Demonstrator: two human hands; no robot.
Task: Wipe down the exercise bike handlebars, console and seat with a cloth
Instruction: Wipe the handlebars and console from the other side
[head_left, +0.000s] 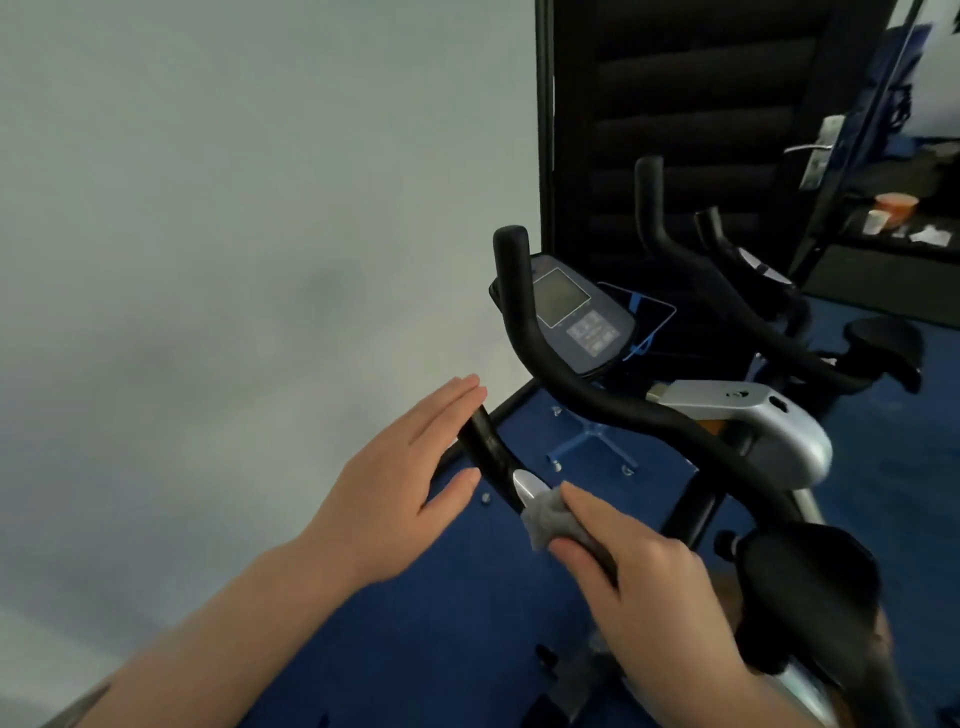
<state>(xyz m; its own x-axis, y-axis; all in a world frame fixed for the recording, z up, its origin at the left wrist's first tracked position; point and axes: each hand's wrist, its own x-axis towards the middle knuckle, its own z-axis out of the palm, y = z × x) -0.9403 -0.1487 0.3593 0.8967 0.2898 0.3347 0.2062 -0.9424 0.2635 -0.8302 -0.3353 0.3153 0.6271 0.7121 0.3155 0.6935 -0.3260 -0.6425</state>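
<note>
One grey cloth (553, 519) was pinched in the right hand (649, 587) on the near handlebar (488, 452); left hand (400, 483) open, fingers flat against it; one console (576, 317).

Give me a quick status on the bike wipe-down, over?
Right hand pressing cloth on near handlebar. Left hand open, fingers on the bar's end. Console, seat not being touched. Nothing in the way.

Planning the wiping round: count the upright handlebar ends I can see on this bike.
2: one upright handlebar end left of the console, another farther back on the right. The mirror shows a reflected one too.
</note>
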